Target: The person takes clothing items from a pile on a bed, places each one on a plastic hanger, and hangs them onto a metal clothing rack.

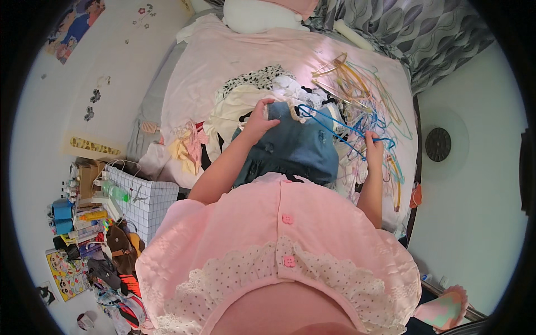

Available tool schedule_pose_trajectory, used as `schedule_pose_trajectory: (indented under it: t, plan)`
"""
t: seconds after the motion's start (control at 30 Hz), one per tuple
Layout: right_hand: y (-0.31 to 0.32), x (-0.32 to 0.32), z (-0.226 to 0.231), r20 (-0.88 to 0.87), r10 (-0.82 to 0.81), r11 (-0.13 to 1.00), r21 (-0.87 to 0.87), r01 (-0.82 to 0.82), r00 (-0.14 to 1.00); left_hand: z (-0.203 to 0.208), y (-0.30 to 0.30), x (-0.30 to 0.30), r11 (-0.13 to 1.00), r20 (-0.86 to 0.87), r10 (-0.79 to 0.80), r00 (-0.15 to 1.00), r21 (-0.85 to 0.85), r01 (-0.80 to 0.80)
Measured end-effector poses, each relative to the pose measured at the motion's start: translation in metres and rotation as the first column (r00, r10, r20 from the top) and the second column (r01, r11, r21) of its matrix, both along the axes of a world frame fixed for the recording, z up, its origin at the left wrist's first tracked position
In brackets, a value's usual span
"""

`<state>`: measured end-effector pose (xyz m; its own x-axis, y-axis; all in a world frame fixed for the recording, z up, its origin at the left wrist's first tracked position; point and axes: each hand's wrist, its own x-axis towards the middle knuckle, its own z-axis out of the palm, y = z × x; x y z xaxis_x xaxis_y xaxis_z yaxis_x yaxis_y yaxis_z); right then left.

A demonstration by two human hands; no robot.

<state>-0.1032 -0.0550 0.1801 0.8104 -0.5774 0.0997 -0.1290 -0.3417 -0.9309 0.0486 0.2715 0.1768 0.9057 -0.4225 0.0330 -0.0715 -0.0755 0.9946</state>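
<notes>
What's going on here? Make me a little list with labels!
place: bed with pink sheet
left hand: grips the top of a small blue denim garment
right hand: holds a blue wire hanger
behind: pile of white and spotted clothes
right side: heap of coloured wire hangers

The left hand grips a denim garment on the bed while the right hand holds a blue hanger.

poster | upper-left wall | colourful; boxes | floor left | blue, yellow
</notes>
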Motion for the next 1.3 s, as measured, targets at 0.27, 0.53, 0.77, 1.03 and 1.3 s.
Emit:
schedule_pose_trajectory:
  t: [0.27,0.53,0.77,1.03,1.3]
  plan:
    - [-0.005,0.014,0.015,-0.021,0.107,0.989,-0.103,-0.109,0.994,0.013,0.006,-0.002,0.993,-0.129,-0.047,0.99,-0.109,0.033]
    - [0.001,0.03,0.006,0.054,0.128,0.988,-0.088,-0.123,0.99,0.034,0.011,-0.012,0.995,-0.163,-0.059,0.985,-0.092,0.044]
    - [0.006,0.026,-0.005,0.034,0.197,0.98,0.025,-0.198,0.98,0.037,0.017,-0.014,0.968,-0.161,-0.183,0.97,-0.202,0.149]
    - [0.048,0.04,0.0,-0.011,0.353,0.93,-0.109,-0.352,0.936,0.06,0.013,-0.023,0.906,-0.022,-0.423,0.906,-0.045,0.422]
    - [0.077,0.072,-0.011,0.135,0.311,0.949,0.015,-0.316,0.941,0.048,0.014,-0.018,0.967,-0.053,-0.22,0.974,0.117,0.225]
